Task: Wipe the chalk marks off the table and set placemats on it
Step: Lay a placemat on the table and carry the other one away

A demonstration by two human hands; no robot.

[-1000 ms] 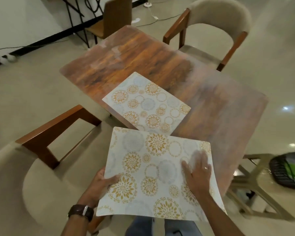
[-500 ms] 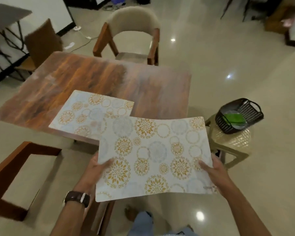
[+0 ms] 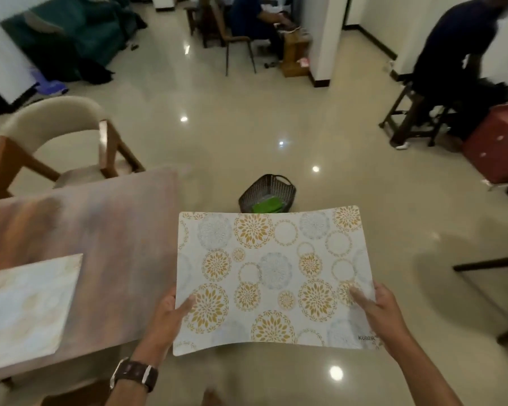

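I hold a white placemat (image 3: 272,276) with gold and grey flower rings flat in front of me, to the right of the table and over the floor. My left hand (image 3: 170,315) grips its left edge and my right hand (image 3: 374,307) grips its right edge, thumbs on top. The wooden table (image 3: 115,247) is at the left, its top pale and smeared. A second placemat (image 3: 27,303) lies on the table near its left front, partly cut off by the frame edge.
A dark basket (image 3: 266,194) with a green cloth stands just beyond the held placemat. A beige chair (image 3: 59,139) is behind the table. Two people (image 3: 452,54) sit at the far side of the room. A red box (image 3: 499,142) is at right.
My view has swung right and away from the table. The held placemat has moved from over the table corner to beside it, over the floor. Both hands still hold it.
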